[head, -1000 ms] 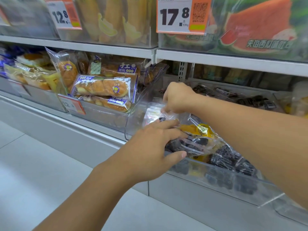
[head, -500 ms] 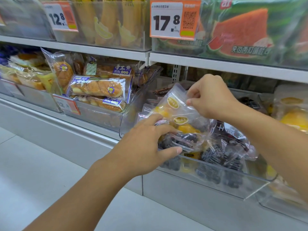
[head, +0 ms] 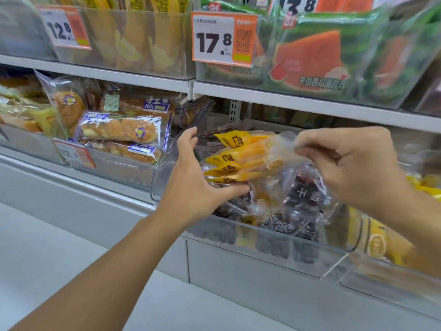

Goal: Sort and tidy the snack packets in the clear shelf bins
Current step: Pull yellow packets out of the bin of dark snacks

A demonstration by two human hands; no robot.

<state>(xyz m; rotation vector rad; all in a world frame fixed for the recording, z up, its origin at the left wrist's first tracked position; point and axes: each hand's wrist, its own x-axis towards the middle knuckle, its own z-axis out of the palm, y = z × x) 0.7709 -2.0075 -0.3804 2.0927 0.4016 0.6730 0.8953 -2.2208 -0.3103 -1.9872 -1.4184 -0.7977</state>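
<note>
nearest the camera, two bare forearms reach up from the lower edge toward a clear bin (head: 274, 237) on the lower shelf. the left hand (head: 193, 185) is spread wide, fingers straight and raised, thumb stretched out under a fan of yellow packets (head: 236, 156) and touching the dark packets (head: 298, 199) that fill the bin. the right hand (head: 353, 163) has its fingers curled and pinches the clear plastic end of the yellow packets, holding them above the bin, tilted, with their yellow ends pointing left toward the left hand's palm. motion blur hides the exact pinch point. the dark packets lie heaped in the bin beneath, some with white lettering. to the right, a neighbouring bin holds yellow bags (head: 381, 242), blurred. to the left, another clear bin carries bread packets (head: 121, 130) with blue labels, stacked on each other, and a round bun packet (head: 69, 108) standing upright beside them. farther back, on the upper shelf, a price tag (head: 224, 39) reading 17.8 hangs on a bin of watermelon-print packets (head: 315, 60), and a tag reading 12.8 (head: 64, 28) hangs on a bin of yellow upright packets (head: 133, 37).
</note>
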